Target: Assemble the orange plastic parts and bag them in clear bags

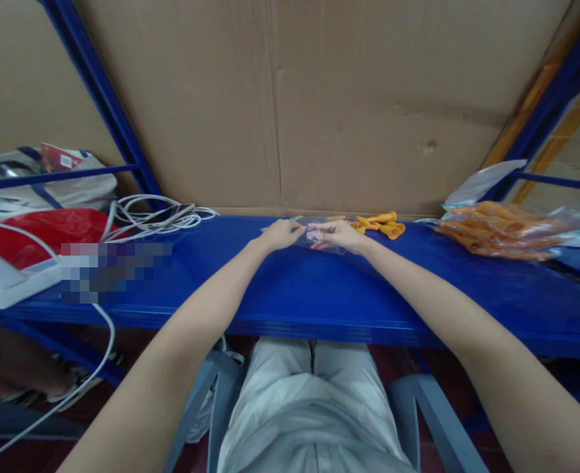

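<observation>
Both hands are together over the far part of a blue table (290, 289), closed on a clear plastic bag (336, 249). My left hand (280, 235) pinches the bag's left side with thumb and fingers. From the right, my right hand (337, 234) grips the same bag, its fingertips close to the left ones. Shiny folds of plastic show between them; I cannot make out what, if anything, is inside. Just beyond my right hand lie several loose orange, horn-shaped plastic pieces (381, 222). A small green bit shows behind my left hand.
Bagged orange pieces (496, 226) lie at the right. Coiled white cable (159, 213), a red bag (48, 230) and a white power strip (21, 286) occupy the left. Cardboard (280, 105) stands behind, between blue posts (105, 98). Another person's leg shows low at left.
</observation>
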Action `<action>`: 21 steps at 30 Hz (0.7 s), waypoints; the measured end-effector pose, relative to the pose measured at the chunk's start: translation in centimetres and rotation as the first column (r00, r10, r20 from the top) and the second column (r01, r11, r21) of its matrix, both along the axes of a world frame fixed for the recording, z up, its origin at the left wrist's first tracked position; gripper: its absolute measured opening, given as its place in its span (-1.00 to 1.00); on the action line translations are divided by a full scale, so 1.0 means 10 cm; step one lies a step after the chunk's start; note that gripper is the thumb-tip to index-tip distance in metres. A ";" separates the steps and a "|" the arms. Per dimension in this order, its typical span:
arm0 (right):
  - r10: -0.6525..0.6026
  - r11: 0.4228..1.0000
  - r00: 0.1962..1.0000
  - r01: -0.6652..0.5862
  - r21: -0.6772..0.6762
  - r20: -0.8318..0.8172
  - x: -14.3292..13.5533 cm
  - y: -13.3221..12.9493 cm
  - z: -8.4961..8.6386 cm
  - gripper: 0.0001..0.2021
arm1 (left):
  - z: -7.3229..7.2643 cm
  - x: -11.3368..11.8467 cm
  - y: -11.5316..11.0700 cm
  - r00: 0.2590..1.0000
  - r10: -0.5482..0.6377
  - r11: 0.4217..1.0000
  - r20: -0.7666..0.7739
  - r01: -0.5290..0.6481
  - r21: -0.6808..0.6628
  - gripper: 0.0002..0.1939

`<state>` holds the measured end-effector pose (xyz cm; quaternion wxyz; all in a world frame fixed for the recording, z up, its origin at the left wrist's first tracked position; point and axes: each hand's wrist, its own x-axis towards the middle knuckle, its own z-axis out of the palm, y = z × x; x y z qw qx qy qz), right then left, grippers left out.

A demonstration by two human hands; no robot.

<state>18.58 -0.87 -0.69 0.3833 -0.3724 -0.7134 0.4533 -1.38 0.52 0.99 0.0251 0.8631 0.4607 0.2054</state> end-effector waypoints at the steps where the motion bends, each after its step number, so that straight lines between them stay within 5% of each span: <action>1: 0.005 0.998 0.999 -0.007 0.059 0.039 0.00 0.02 -0.02 -0.72 | -0.01 0.01 0.00 0.999 -0.041 0.999 0.026 0.041 0.015 -0.62; 9: 0.004 0.882 0.889 -0.219 0.417 0.457 -0.09 -0.04 -0.05 -0.68 | 0.00 0.05 -0.06 0.981 -0.190 0.981 0.037 0.188 0.049 -0.51; 17: -0.106 0.904 0.805 -0.167 0.395 0.583 -0.09 -0.09 -0.07 -0.14 | -0.01 0.03 -0.03 0.967 -0.254 0.961 -0.009 0.253 0.108 -0.33; 21: -0.078 0.886 0.807 -0.213 0.412 0.586 -0.07 -0.07 -0.07 -0.13 | -0.05 0.08 -0.06 0.971 -0.237 0.958 -0.043 0.241 0.158 -0.25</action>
